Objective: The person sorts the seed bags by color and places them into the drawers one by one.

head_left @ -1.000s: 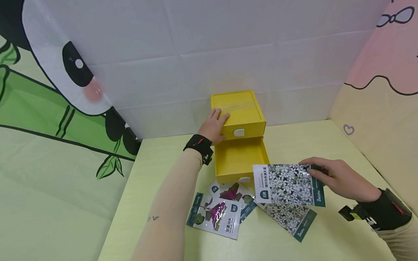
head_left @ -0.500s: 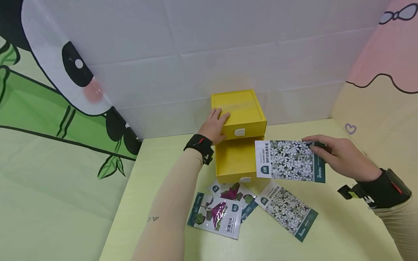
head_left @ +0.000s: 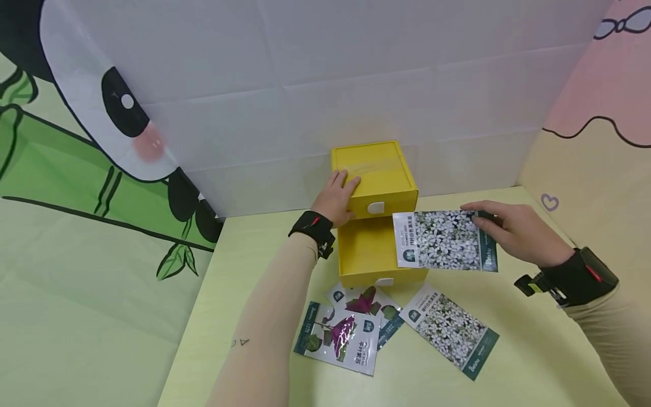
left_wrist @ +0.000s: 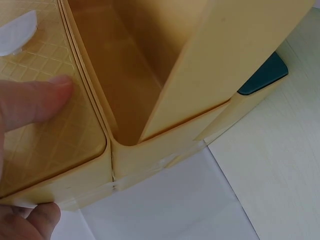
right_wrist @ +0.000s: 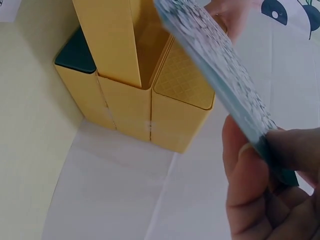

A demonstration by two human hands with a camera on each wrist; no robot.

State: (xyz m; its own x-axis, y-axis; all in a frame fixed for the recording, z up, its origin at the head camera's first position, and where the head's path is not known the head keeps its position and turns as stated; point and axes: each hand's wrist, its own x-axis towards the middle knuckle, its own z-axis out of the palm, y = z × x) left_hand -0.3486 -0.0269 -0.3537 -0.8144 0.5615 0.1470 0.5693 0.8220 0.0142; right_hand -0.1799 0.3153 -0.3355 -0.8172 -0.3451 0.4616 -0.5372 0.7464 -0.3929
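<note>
In the head view, a yellow drawer box (head_left: 373, 161) stands against the back wall, its lower visible drawer (head_left: 376, 249) pulled out. My left hand (head_left: 335, 198) holds the box's left front corner; in the left wrist view the thumb (left_wrist: 45, 97) presses the front of the upper drawer and a fingertip touches the side. My right hand (head_left: 519, 229) pinches the right end of a seed packet (head_left: 447, 240) printed with white flowers. That packet hangs over the right part of the open drawer, covering some of it.
On the table (head_left: 244, 271) before the drawer lie another white-flower seed packet (head_left: 452, 328) and two packets with magenta flowers, the front packet (head_left: 338, 339) partly over the rear packet (head_left: 366, 302). A dark green front (right_wrist: 77, 52) shows below the open drawer.
My right hand has lifted the seed packet up and away from the one on the table, then shifted slightly left over the open drawer. My left hand stays on the box.
</note>
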